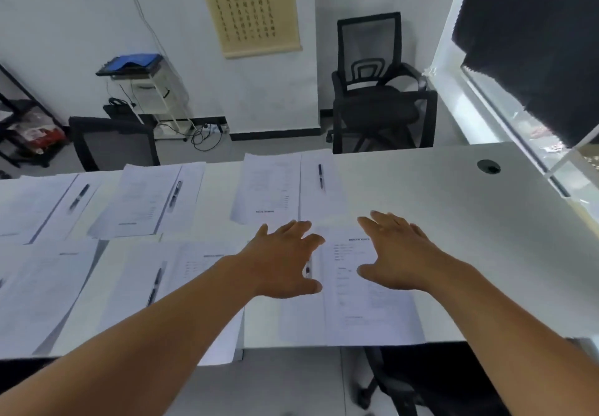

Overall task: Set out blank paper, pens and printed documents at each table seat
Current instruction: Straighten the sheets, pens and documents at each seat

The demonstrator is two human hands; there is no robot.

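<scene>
Reaching out over the nearest seat's set, both hands hover with nothing held: the left hand (285, 260) has its fingers (301, 227) spread and relaxed above the blank sheet (298, 318), and the right hand (398, 253) is likewise splayed over the printed document (366, 302) just beside it. A pen (308, 269) shows only as a sliver between the two hands, mostly hidden under the left palm, lying where the two papers meet. To the left on the near edge of the worktop (453, 221), another set lies complete with its own pen (155, 286), and a further sheaf sits at the far left. Beyond the hands, the far row holds three more sets, each a printed page beside a blank one with a pen on top, the closest being the far pen (320, 176). As far as I can judge, every visible seat now has paper, pen and document, so little remains beyond squaring up this last set; the bare right end of the worktop may or may not count as a seat
</scene>
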